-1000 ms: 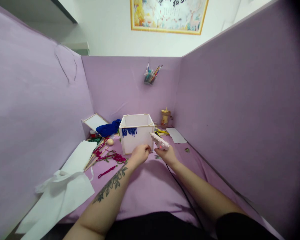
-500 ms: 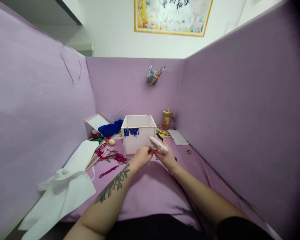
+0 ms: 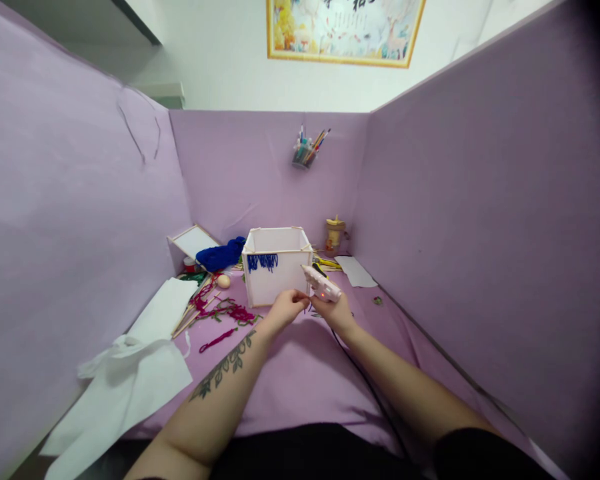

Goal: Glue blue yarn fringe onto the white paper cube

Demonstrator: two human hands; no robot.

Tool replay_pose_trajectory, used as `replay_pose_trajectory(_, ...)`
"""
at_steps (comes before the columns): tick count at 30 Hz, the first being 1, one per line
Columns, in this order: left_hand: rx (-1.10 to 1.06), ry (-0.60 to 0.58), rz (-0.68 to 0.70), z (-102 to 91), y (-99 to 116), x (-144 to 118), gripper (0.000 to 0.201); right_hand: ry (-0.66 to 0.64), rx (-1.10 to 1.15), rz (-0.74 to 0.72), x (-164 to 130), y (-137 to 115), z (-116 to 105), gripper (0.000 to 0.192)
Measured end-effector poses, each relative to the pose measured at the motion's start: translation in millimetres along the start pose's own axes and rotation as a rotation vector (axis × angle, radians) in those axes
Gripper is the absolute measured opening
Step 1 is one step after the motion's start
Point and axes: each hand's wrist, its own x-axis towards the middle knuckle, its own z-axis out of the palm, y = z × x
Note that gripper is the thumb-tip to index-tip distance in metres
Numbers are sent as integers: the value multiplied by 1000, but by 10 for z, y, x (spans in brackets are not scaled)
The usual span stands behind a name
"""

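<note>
A white open-topped box framed with thin wooden sticks stands on the purple table, with a short blue yarn fringe along its front top edge. My right hand grips a pink hot glue gun, its nozzle pointing up-left near the box's front right corner. My left hand is just in front of the box, fingers pinched together beside the gun; whatever it pinches is too small to make out. A black cord trails from the gun toward me.
Left of the box lie magenta yarn and sticks, a blue yarn bundle, a white framed panel and white paper sheets. A wooden figure and a paper scrap sit at the back right. Purple partitions enclose three sides.
The glue gun dipped lower and leftward half a second ago, then rose back; its nozzle now sits near the box's front right corner. My left hand stays pinched beside it.
</note>
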Motion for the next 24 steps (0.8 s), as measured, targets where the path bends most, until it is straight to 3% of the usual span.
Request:
replay_pose_trajectory(4, -403, -179, -159, 3, 4, -11, 23, 22, 52, 126, -26, -108, 23, 39)
replay_pose_trajectory(8, -591, -278, -248, -1, 42, -19, 27, 49, 112, 221, -44, -148, 23, 34)
replay_pose_trajectory(19, -719, -139, -331, 21, 7, 37, 16, 21, 144, 231, -41, -111, -2, 36)
replay_pose_trajectory(24, -699, -134, -355, 11, 39, 15, 17, -16, 81, 92, -21, -58, -12, 43)
